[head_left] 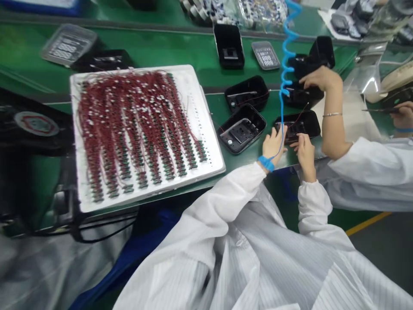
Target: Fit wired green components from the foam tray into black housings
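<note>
An open black plastic housing (308, 122) with a thin red wire lies at the front of the bench. My left hand (273, 144), with a blue wrist strap (266, 163), grips its left end. At the near edge of the same housing is my right hand (305, 151), its fingers bent against the rim; whether they also pinch a small part is hidden. Left of my hands sits a second open housing (242, 129), inner side up. Behind that one lies another black housing (248, 94) with a red wire inside.
A white foam tray (209, 150) carries rows of small green boards with red wires. A blue coiled cord (286, 56) hangs down to my wrist. A co-worker's hand (324, 79) reaches over housings at right; another hand (405, 116) holds tweezers. A display cover (265, 55) lies behind.
</note>
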`<state>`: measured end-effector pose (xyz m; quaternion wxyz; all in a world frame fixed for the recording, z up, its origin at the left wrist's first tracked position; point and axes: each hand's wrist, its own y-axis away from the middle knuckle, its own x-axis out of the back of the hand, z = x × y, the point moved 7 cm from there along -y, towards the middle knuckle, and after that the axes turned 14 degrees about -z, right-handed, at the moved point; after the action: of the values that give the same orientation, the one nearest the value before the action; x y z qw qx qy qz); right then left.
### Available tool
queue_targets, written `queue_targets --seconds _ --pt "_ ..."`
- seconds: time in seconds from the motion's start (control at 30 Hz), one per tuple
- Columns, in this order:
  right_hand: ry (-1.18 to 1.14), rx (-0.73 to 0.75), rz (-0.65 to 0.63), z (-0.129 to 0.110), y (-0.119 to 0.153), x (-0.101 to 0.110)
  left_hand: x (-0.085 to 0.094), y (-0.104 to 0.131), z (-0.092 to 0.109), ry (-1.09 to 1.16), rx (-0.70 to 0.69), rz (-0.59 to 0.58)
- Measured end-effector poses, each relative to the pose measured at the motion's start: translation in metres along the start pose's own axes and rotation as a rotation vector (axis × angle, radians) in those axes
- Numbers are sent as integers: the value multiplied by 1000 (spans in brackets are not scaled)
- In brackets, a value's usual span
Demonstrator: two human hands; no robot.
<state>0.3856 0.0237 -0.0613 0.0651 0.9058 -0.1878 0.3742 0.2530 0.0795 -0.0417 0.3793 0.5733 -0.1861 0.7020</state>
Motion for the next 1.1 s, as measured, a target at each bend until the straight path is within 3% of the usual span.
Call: queue_targets --seconds 0.1,0.2,0.27,0.33,0.43,0.53,0.63,0.7,0.8,0.93,1.1 --pt "86 43 23 -12 14 2 14 40 12 19 -60 38" --pt "172 57 -17 -34 40 -5 38 106 -9 48 -83 117" --pt "170 61 -76 -52 53 -13 57 152 -47 79 -34 222" --pt "140 89 -127 -75 57 -19 72 193 -99 96 110 366" --pt "114 184 -172 -117 41 -24 76 231 -166 56 328 475" --pt "167 290 -178 -167 3 -24 67 236 -191 6 375 435" --pt "214 320 -186 -217 -57 -28 64 231 -187 1 379 394" --pt "289 332 -222 -249 -109 -42 67 228 -181 22 390 373" --pt "574 345 -303 -284 -197 -82 69 221 -172 33 380 326" --pt "874 175 -482 -288 -295 -147 61 213 -170 39 357 393" --pt "898 111 -571 -275 -342 -202 47 219 -180 108 369 687"
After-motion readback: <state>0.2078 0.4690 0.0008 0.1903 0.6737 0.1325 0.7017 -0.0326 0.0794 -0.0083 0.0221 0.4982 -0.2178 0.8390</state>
